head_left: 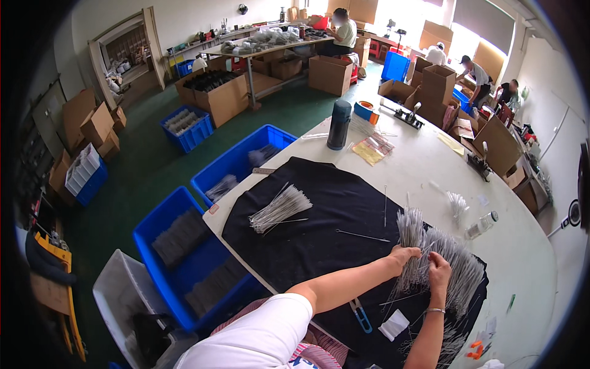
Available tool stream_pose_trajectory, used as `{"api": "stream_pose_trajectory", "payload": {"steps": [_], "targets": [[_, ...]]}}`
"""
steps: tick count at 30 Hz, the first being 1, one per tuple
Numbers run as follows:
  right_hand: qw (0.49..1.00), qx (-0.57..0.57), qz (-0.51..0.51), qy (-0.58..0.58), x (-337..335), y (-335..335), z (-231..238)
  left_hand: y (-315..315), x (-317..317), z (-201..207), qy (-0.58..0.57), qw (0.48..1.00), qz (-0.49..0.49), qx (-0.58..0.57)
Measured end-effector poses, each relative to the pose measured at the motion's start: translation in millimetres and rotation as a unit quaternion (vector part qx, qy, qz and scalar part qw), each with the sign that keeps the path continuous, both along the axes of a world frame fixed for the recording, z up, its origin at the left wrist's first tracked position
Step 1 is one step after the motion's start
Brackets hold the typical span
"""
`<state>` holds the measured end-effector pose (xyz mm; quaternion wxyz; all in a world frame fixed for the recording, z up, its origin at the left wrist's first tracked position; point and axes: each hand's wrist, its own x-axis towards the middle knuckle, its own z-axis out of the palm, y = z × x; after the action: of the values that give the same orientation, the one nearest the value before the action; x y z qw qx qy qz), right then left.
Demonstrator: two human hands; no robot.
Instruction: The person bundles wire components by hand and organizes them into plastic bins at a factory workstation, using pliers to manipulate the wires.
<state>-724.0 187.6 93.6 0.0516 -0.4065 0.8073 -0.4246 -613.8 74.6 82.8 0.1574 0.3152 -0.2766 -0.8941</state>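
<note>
My left hand (405, 254) is closed around part of a dense pile of thin wire brushes (458, 270) with pale bristles. Beside it my right hand (439, 265) has its fingers bent together at the same pile, pinching wire brushes there. The pile lies on a black cloth (332, 246). A smaller bundle of brushes (281, 209) rests at the cloth's far left. Two single brushes lie apart, one brush (362, 235) left of my hands and one brush (385, 206) farther off. Blue-handled snips (361, 317) and a crumpled white paper (394, 325) lie nearer me.
On the white table (522, 246) stand a dark bottle (339, 125) and a tape roll (366, 112); a clear glass jar (481, 226) lies to the right. Blue crates (161, 246) line the left edge. Cardboard boxes (215, 101) and several people are farther back.
</note>
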Motion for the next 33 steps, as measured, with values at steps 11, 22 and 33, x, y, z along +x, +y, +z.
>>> {"api": "stream_pose_trajectory", "payload": {"steps": [11,22,33], "targets": [[0.971,0.159,0.052,-0.168,13.7,3.8,-1.7,16.6,15.9,14.6,-0.005,0.990,0.110,-0.088],[0.991,0.030,-0.041,0.122,64.4,3.5,27.8,0.6,103.7,44.1,0.037,0.999,0.003,-0.008],[0.895,-0.128,0.132,-0.407,164.8,-8.0,24.8,17.0,134.0,24.6,0.051,0.965,-0.124,-0.227]]}}
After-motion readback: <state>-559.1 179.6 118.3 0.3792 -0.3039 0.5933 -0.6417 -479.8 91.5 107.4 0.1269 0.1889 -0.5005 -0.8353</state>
